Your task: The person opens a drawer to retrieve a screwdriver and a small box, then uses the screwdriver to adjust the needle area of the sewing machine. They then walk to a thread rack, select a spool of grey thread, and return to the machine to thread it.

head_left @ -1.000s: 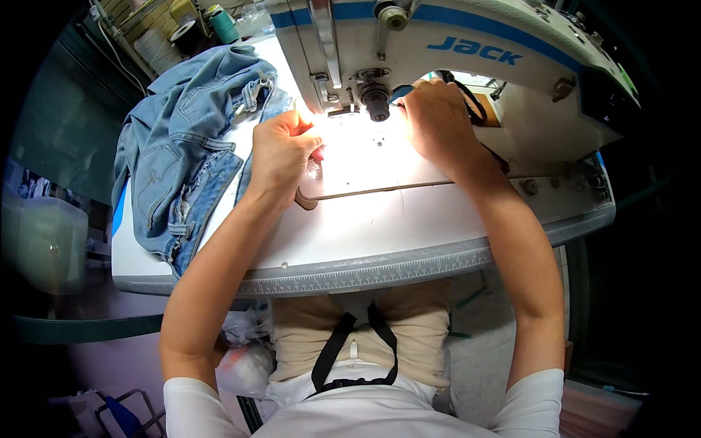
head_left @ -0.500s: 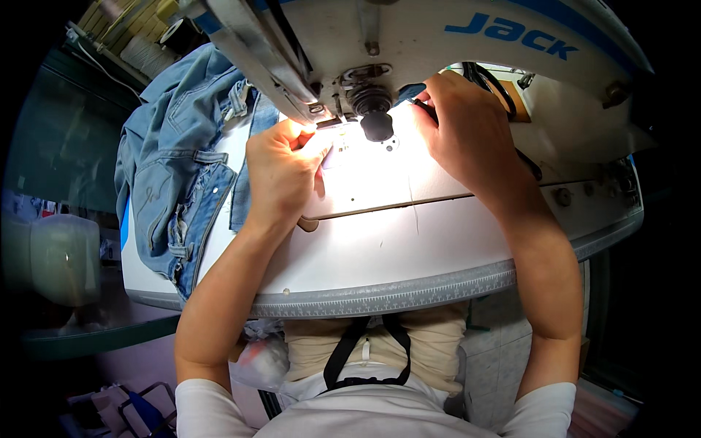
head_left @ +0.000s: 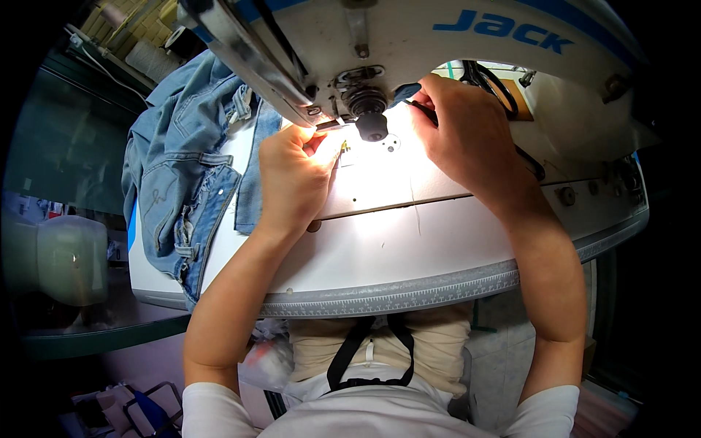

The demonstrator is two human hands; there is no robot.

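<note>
My left hand (head_left: 296, 175) is closed in a pinch beside the needle area (head_left: 342, 135) of a white sewing machine (head_left: 496, 62); what its fingertips hold is hidden in the glare. On the right, my right hand (head_left: 460, 135) has its fingers curled around a slim dark object (head_left: 422, 109) I cannot make out, just right of the black round knob (head_left: 372, 125) on the machine head. Faded blue jeans (head_left: 175, 190) lie bunched on the white tabletop (head_left: 365, 255), left of my left hand. Bright light washes out the plate between my hands.
Black scissors (head_left: 504, 91) lie behind my right hand on a brown pad (head_left: 523, 104). Thread cones (head_left: 153, 58) stand at the back left. A translucent container (head_left: 69, 259) is at the far left. The table's ruler edge (head_left: 394, 290) runs above my lap.
The view has shifted, with the machine head looming larger. My left hand has edged toward the needle area. A dark object now shows in my right hand's fingers.
</note>
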